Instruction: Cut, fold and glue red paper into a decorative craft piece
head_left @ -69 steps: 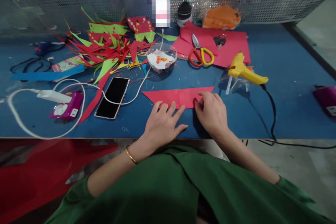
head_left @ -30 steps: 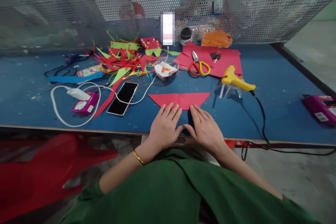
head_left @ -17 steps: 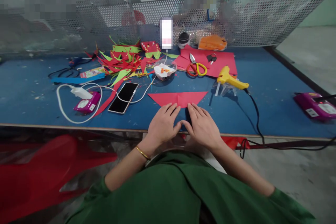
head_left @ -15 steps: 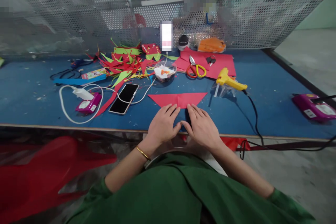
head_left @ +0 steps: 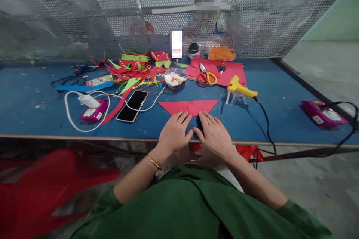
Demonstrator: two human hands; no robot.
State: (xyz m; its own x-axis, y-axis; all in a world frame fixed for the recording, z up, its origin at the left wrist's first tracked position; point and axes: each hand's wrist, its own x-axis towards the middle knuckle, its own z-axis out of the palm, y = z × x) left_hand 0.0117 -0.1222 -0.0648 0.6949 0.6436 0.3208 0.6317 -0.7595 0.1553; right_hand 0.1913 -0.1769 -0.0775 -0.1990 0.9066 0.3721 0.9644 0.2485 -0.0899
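Note:
A folded red paper (head_left: pixel 188 106), wide along its far edge and narrowing toward me, lies on the blue table with a crease near its middle. My left hand (head_left: pixel 175 130) rests flat with its fingertips on the paper's lower left edge. On the lower right edge lie the fingertips of my right hand (head_left: pixel 213 132), its fingers stretched out. The two thumbs nearly meet below the paper. The part of the paper under the fingers is hidden.
Scissors (head_left: pixel 206 78) and keys lie on red sheets (head_left: pixel 235 73). A yellow glue gun (head_left: pixel 241 87) with a black cord sits right. Left are a phone (head_left: pixel 132 106), a white cable and a purple socket block (head_left: pixel 94 112). Paper scraps (head_left: pixel 131 69) and a bowl (head_left: pixel 175 78) stand behind.
The camera view has shifted slightly, so things at the right sit a little further left. Both hands stay on the red paper.

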